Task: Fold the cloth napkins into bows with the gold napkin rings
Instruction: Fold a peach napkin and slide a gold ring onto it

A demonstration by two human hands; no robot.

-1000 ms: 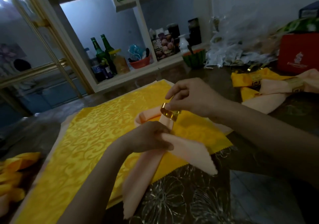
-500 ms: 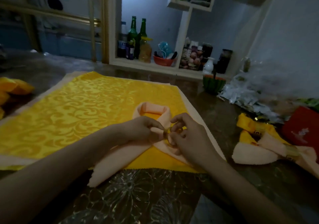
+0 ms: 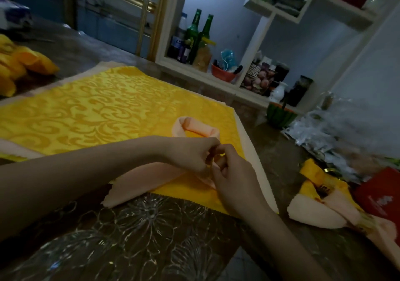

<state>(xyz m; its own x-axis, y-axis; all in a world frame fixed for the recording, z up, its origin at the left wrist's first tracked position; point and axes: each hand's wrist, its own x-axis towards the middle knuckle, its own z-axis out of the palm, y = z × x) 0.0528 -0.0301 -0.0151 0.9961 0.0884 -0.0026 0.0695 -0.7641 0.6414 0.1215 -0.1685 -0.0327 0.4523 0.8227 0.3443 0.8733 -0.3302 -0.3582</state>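
A peach cloth napkin [image 3: 138, 181] lies on a yellow patterned cloth [image 3: 91, 116], its far end bent into a loop [image 3: 194, 128] and one tail reaching toward the table's near edge. My left hand [image 3: 190, 155] and my right hand [image 3: 231, 177] meet over the napkin's middle, fingers curled. Between their fingertips a gold napkin ring [image 3: 218, 156] barely shows around the gathered cloth. Both hands pinch the napkin and ring there; the exact hold is hidden by the fingers.
Finished yellow and peach bows [image 3: 320, 196] lie at the right beside a red box [image 3: 381, 194]. Yellow folded napkins [image 3: 19, 64] are heaped at the far left. Bottles [image 3: 194, 36], jars and a green bowl [image 3: 280, 116] stand on the white shelf behind.
The right hand has come down with the ring from above the napkin onto its middle, and both hands now meet there. The camera view has swung to the left.
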